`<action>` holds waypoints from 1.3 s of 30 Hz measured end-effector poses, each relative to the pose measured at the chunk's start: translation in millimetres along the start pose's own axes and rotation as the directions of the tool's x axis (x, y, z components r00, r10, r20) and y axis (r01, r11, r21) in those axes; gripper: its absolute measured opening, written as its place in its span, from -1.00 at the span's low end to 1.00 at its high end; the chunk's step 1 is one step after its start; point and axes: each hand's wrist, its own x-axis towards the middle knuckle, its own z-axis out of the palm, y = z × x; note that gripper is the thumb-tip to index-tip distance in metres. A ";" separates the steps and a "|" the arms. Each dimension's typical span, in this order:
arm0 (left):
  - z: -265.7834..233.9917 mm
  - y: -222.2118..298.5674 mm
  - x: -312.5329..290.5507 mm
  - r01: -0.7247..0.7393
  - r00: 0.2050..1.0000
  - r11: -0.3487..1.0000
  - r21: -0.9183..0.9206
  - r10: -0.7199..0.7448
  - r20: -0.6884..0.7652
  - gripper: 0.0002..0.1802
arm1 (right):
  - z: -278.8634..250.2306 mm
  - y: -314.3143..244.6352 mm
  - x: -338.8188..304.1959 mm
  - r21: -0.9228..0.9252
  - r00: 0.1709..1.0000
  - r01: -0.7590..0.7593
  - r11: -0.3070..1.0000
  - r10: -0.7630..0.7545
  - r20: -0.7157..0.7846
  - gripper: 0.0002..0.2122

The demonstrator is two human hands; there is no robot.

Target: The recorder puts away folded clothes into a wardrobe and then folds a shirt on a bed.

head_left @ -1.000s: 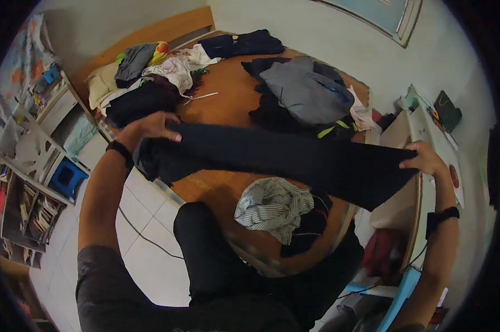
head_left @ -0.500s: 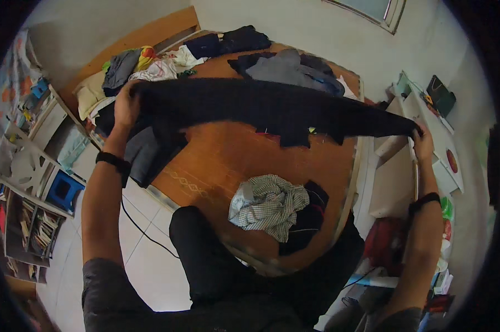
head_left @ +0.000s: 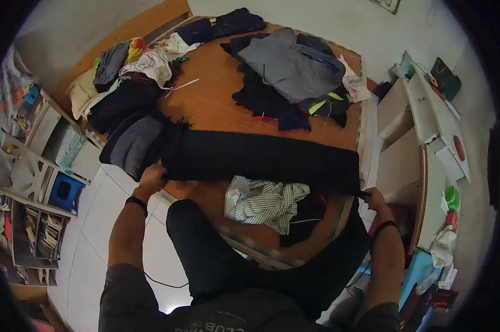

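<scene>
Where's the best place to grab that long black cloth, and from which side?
Probably the near edge of the black cloth, toward both ends, from the person's side: it stretches out wide and fairly flat, and the left hand and right hand grip it along that edge, far apart.

Dim light (corners quite black)

Left head-worn fisheye, from above, facing down, near the bed (head_left: 205, 105)
</scene>
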 end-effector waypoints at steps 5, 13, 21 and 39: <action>18.2 -56.1 -11.6 0.139 0.981 0.978 -0.156 -0.157 -0.115 -0.75 | -37.8 9.2 5.9 0.252 0.996 -0.041 0.967 0.061 -0.071 -0.79; -49.9 -94.5 29.9 0.217 0.965 0.849 -0.481 -0.260 -0.025 -0.75 | -65.5 -45.0 40.7 0.674 0.995 -0.064 0.736 0.095 -0.009 -0.63; -56.1 -87.7 57.4 0.384 0.911 0.288 -0.877 -0.273 0.309 -0.81 | -87.2 13.3 76.0 0.879 0.984 0.115 0.462 0.071 -0.166 -0.64; 137.2 -131.3 205.5 0.449 0.856 0.842 -0.299 -0.501 -0.126 -0.44 | 73.8 24.7 294.7 0.262 0.909 -0.126 0.957 0.218 -0.356 -0.47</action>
